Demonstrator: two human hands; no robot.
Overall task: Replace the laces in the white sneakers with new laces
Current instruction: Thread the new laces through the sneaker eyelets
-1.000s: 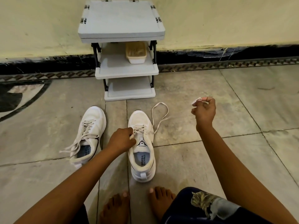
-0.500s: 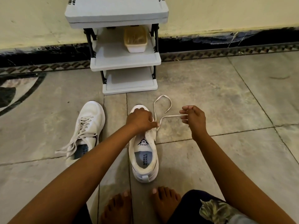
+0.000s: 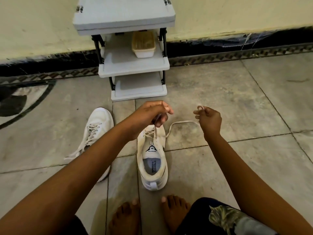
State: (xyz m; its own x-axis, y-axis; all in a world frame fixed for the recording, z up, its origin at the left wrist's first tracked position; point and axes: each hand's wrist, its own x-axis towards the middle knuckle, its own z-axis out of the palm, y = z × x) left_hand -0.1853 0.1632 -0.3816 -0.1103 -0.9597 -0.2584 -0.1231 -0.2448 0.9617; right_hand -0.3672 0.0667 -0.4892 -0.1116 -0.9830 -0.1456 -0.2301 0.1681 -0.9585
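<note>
Lace (image 3: pixel 183 122) strung between my hands, above sneaker (image 3: pixel 153 160).
My left hand (image 3: pixel 150 114) pinches one strand; my right hand (image 3: pixel 209 118) pinches the end.

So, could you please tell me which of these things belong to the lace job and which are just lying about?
In the job: lace, pinched by left hand and right hand; centre sneaker it runs from; second sneaker, laced.
Lying about: shoe rack; tub on its middle shelf.
</note>
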